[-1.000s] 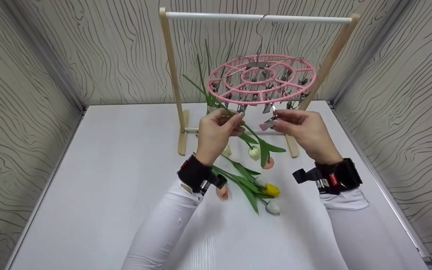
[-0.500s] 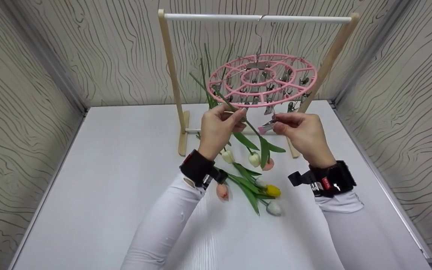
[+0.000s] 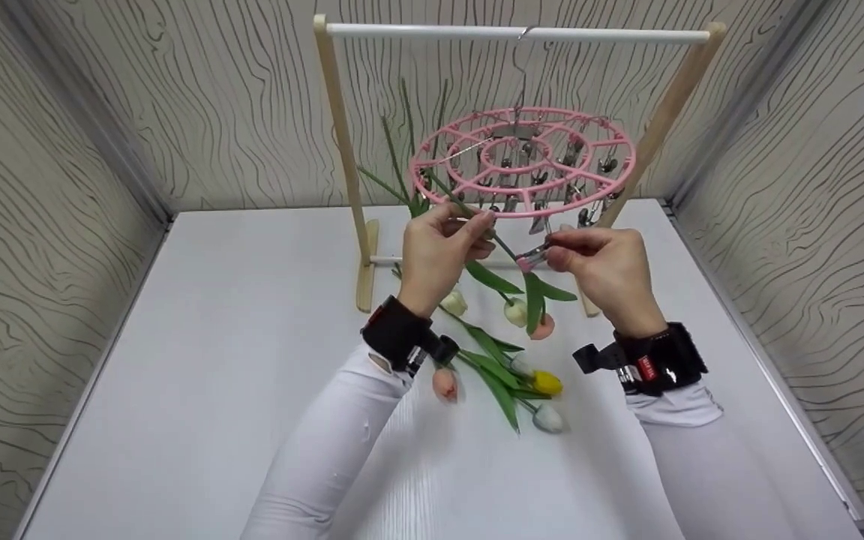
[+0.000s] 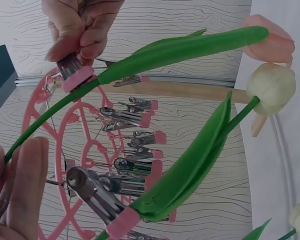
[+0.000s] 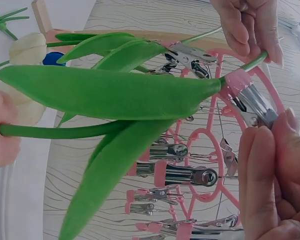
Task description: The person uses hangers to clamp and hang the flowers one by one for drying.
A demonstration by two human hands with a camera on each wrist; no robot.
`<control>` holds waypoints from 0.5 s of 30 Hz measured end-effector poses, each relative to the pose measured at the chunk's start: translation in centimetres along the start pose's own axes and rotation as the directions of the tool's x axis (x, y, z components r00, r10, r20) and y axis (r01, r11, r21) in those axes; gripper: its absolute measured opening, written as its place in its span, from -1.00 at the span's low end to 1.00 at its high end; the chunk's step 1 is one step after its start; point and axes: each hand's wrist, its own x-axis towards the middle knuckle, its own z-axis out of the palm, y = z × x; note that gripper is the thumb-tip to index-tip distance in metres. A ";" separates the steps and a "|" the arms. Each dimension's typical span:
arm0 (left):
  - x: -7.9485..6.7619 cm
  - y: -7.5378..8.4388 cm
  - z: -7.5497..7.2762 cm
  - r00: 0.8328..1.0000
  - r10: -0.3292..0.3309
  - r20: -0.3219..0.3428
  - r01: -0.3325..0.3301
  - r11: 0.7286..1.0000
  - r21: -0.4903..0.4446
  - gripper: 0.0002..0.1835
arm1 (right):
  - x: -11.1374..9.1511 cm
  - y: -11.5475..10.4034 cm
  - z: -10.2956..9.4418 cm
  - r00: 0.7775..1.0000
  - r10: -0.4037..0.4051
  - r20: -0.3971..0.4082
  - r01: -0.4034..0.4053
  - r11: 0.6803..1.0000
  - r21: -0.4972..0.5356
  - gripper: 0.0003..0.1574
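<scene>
My left hand point(image 3: 436, 259) pinches the stem of an artificial peach tulip point(image 3: 543, 327), which tilts blossom-down below a round pink clip hanger point(image 3: 528, 214). My right hand point(image 3: 610, 274) pinches a metal clip point(image 3: 532, 257) hanging from the hanger's front rim. In the right wrist view, the clip's pink pads point(image 5: 236, 82) overlap the stem just above the green leaf point(image 5: 115, 92); whether they close round it cannot be told. Beside it, a cream tulip point(image 4: 271, 90) hangs with its stem at another clip point(image 4: 104, 202).
A wooden rack point(image 3: 340, 142) with a white top bar point(image 3: 432, 31) carries the hanger. Several clips dangle beneath the rings. On the white table point(image 3: 237, 360) in front lie a yellow tulip point(image 3: 548, 383), a white tulip point(image 3: 548, 418) and a peach tulip point(image 3: 445, 384).
My right hand has come slightly down and left with the clip, bringing its pink tip from beside the peach tulip's stem to overlap it. My left hand has kept its pinch, nearly still.
</scene>
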 end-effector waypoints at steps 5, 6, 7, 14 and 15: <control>0.0 0.3 0.0 1.000 0.011 -0.003 -0.012 1.000 -0.018 -0.86 | 0.0 -0.1 0.1 1.000 -0.002 -0.004 0.003 1.000 0.018 -0.71; 0.0 0.3 0.0 1.000 0.014 -0.003 -0.014 1.000 -0.021 -0.87 | 0.1 -0.2 0.1 1.000 -0.001 -0.003 0.001 1.000 0.019 -0.71; 0.0 0.4 0.0 1.000 0.018 -0.003 -0.018 1.000 -0.023 -0.87 | 0.1 -0.2 0.1 1.000 0.000 -0.001 0.000 1.000 0.020 -0.71; 0.2 0.6 0.2 1.000 0.031 -0.005 -0.031 0.999 -0.036 -0.87 | 0.3 -0.1 0.0 0.999 -0.001 0.033 0.000 1.000 0.025 -0.67; 0.2 0.6 0.3 1.000 0.030 -0.005 -0.031 0.999 -0.038 -0.87 | 0.3 -0.1 0.0 0.999 -0.005 0.042 0.004 1.000 0.023 -0.66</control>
